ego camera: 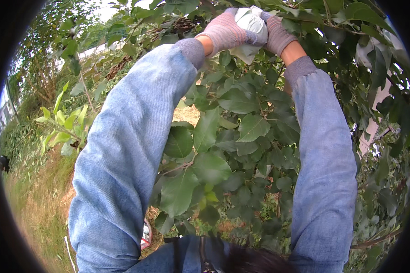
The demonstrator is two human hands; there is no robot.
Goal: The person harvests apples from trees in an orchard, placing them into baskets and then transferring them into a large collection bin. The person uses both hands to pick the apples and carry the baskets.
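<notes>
Both arms, in light-blue denim sleeves, reach up to the top of the head view. A pale, whitish bag (251, 22) with a rounded bulge hangs among the leaves there; what it contains is hidden. My left hand (227, 32), in a pink-and-grey knitted glove, grips the bag's left side, its thumb low across the front. From the right, my right hand (276, 32), in a similar glove, holds the other side with its fingers near the top. Green leaves (242, 100) hang below the bag, between the forearms.
Leafy branches surround both hands. Another whitish bag (364, 53) hangs at the upper right, near a pale trunk or post (374, 119). A light-green shoot (66, 124) stands at the left above grassy ground (37, 204). A red-rimmed container (146, 233) lies low, beside my left sleeve.
</notes>
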